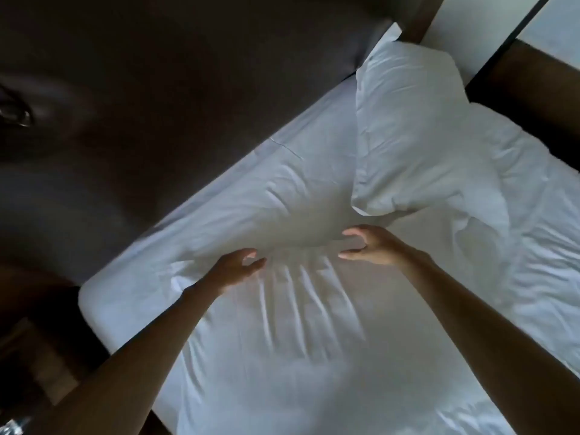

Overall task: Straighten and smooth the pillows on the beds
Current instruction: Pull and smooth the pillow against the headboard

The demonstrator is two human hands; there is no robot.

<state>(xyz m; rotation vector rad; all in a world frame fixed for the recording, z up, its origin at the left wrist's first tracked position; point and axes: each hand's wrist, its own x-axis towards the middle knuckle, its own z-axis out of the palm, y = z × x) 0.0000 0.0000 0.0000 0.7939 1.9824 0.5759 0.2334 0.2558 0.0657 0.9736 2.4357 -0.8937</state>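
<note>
Beyond both hands, the near pillow (251, 211) lies lengthwise along the headboard (188, 89), left hand (233, 271) and right hand (368, 246) hovering with fingers spread, the right nearer its middle.

The picture is dim and soft all over, with motion blur smearing the hands (314, 259) and the creased sheet (298, 324) just below them. Pale, cool light falls on the pillow (408, 130) beyond the right hand. Left of the left hand everything sinks into near-black shadow. Straight edges bow with wide-angle distortion.
</note>
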